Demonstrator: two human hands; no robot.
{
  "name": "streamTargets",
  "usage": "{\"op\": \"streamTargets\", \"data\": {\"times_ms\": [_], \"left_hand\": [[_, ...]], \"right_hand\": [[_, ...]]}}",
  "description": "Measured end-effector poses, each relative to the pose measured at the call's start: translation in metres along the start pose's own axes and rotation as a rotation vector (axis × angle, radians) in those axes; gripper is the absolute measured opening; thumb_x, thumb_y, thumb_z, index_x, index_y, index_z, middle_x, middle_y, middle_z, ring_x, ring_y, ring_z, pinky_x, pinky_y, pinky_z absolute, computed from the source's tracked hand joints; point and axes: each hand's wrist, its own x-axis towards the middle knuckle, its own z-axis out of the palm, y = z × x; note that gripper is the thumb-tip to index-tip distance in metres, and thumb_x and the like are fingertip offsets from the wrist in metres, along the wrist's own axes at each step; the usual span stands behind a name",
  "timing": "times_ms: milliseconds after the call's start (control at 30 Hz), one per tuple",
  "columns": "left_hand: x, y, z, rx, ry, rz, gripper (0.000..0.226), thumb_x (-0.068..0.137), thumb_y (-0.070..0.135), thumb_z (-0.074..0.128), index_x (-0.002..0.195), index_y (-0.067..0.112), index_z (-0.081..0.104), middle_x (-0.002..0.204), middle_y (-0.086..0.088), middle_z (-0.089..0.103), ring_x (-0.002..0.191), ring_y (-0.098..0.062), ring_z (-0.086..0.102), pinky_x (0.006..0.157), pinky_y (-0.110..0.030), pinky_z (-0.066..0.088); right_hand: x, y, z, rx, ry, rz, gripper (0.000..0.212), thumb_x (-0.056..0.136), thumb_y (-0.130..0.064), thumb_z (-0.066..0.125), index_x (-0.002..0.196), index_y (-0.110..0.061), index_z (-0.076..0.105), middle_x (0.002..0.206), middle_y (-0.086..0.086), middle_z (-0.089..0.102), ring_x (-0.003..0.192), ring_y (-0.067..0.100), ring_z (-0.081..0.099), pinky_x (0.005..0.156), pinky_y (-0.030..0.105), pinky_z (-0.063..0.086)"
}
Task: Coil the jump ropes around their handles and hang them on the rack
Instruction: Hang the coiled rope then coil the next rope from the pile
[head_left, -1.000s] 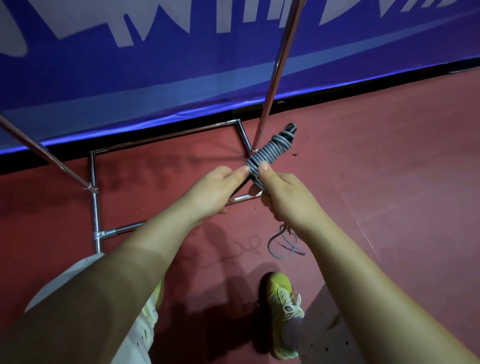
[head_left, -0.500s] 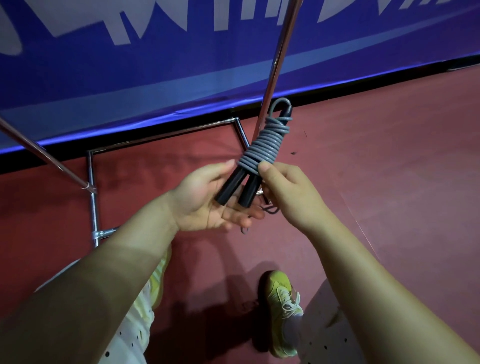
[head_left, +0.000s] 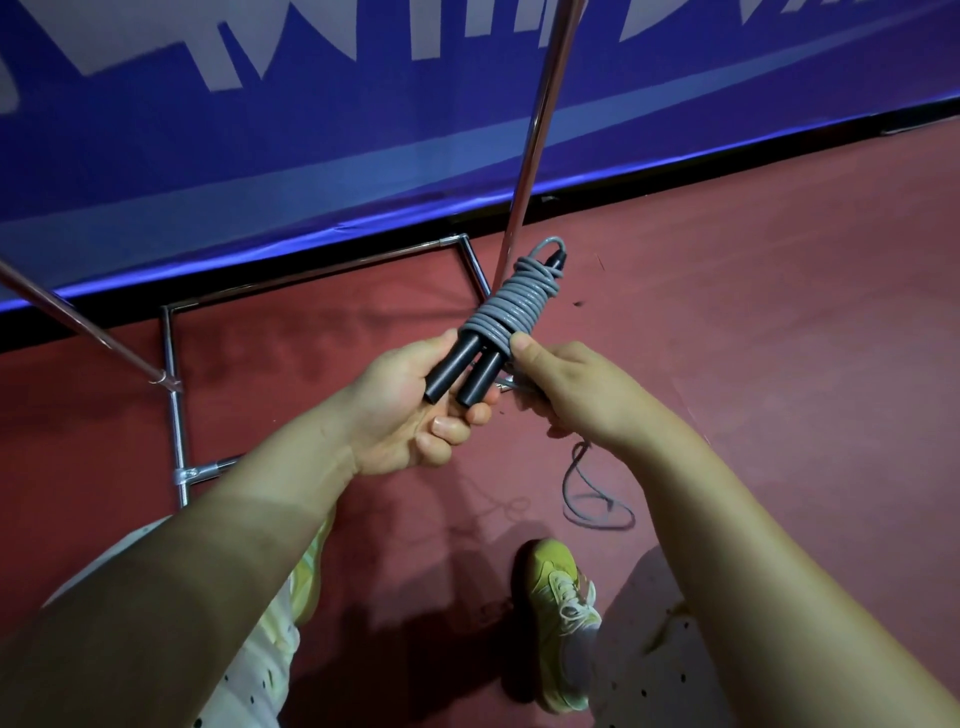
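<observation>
We hold the jump rope (head_left: 501, 317) in front of us, above the red floor (head_left: 753, 322) and just near of the rack (head_left: 540, 119). Our left hand (head_left: 410, 410) grasps the two black handles (head_left: 462, 371), fingers curled under them, their butt ends pointing back toward us. The grey cord is wound in tight turns around the far part of the handles, ending in a small loop at the far tip. Our right hand (head_left: 582, 395) pinches the cord at the near edge of the coil, thumb on top. A loose tail (head_left: 592, 488) of grey cord hangs from under that hand and curls on the floor. The rack's chrome upright rises just behind the coil; its base bars lie on the floor to the left, against a blue banner (head_left: 311, 156). A yellow shoe (head_left: 558, 618) stands near.
</observation>
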Motion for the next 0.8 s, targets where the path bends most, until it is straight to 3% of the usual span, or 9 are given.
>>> {"op": "streamTargets", "data": {"times_ms": [67, 167, 300, 433, 533, 633, 700, 800], "left_hand": [[0.001, 0.000, 0.001, 0.008, 0.056, 0.037, 0.062, 0.096, 0.059, 0.023, 0.086, 0.008, 0.057, 0.064, -0.001, 0.048, 0.044, -0.005, 0.029, 0.035, -0.014, 0.021], [0.003, 0.001, 0.003, 0.024, 0.134, 0.107, 0.057, 0.097, 0.057, 0.025, 0.089, 0.010, 0.056, 0.065, -0.002, 0.048, 0.044, -0.006, 0.030, 0.036, -0.014, 0.023], [0.011, -0.001, 0.004, 0.247, 0.387, 0.286, 0.047, 0.100, 0.049, 0.031, 0.086, 0.013, 0.057, 0.070, -0.002, 0.047, 0.049, -0.008, 0.031, 0.042, -0.017, 0.023], [0.015, -0.004, 0.003, 0.399, 0.464, 0.367, 0.038, 0.100, 0.045, 0.034, 0.083, 0.019, 0.056, 0.076, -0.003, 0.048, 0.057, -0.011, 0.035, 0.048, -0.021, 0.026], [0.012, 0.004, 0.000, 0.166, 0.301, 0.288, 0.049, 0.099, 0.053, 0.030, 0.084, 0.014, 0.057, 0.067, -0.001, 0.050, 0.046, -0.006, 0.033, 0.041, -0.016, 0.026], [0.003, 0.011, -0.005, -0.103, 0.069, 0.146, 0.058, 0.095, 0.061, 0.026, 0.082, 0.013, 0.056, 0.065, 0.001, 0.049, 0.042, -0.004, 0.030, 0.037, -0.015, 0.027], [-0.001, 0.012, -0.004, -0.161, 0.007, 0.112, 0.059, 0.093, 0.062, 0.027, 0.081, 0.013, 0.055, 0.065, 0.002, 0.048, 0.042, -0.004, 0.030, 0.038, -0.015, 0.029], [-0.002, 0.012, -0.002, -0.205, -0.005, 0.104, 0.058, 0.093, 0.062, 0.027, 0.082, 0.012, 0.055, 0.065, 0.002, 0.048, 0.042, -0.004, 0.030, 0.039, -0.015, 0.030]], "right_hand": [[0.000, -0.003, 0.001, -0.106, 0.079, 0.001, 0.057, 0.098, -0.053, 0.034, 0.062, -0.013, 0.049, 0.056, 0.000, 0.042, 0.054, 0.017, 0.041, 0.061, 0.032, 0.038], [-0.001, -0.006, 0.006, -0.159, 0.197, -0.011, 0.054, 0.097, -0.054, 0.037, 0.060, -0.015, 0.037, 0.054, 0.000, 0.035, 0.050, 0.016, 0.033, 0.053, 0.031, 0.027], [0.000, -0.005, 0.010, 0.045, 0.165, -0.015, 0.056, 0.097, -0.054, 0.037, 0.063, -0.015, 0.057, 0.051, -0.008, 0.049, 0.043, 0.003, 0.044, 0.057, 0.027, 0.035], [0.000, -0.004, 0.012, 0.250, 0.123, 0.018, 0.055, 0.100, -0.046, 0.038, 0.059, -0.018, 0.062, 0.044, -0.009, 0.042, 0.036, 0.005, 0.033, 0.047, 0.025, 0.026], [-0.001, -0.005, 0.007, 0.454, 0.125, 0.044, 0.055, 0.098, -0.041, 0.046, 0.050, -0.019, 0.061, 0.046, -0.008, 0.032, 0.039, 0.007, 0.024, 0.043, 0.023, 0.020], [-0.002, -0.003, 0.000, 0.273, 0.149, -0.064, 0.030, 0.093, -0.032, 0.060, 0.066, -0.018, 0.059, 0.046, -0.014, 0.035, 0.042, 0.003, 0.028, 0.044, 0.018, 0.026], [-0.002, 0.000, -0.005, 0.135, 0.194, -0.121, 0.022, 0.093, -0.026, 0.061, 0.073, -0.016, 0.061, 0.044, -0.015, 0.039, 0.041, 0.001, 0.032, 0.043, 0.012, 0.027], [-0.001, 0.000, -0.005, -0.035, 0.264, -0.186, 0.022, 0.095, -0.029, 0.057, 0.078, -0.018, 0.067, 0.054, -0.011, 0.043, 0.047, 0.003, 0.037, 0.046, 0.014, 0.029]]}}
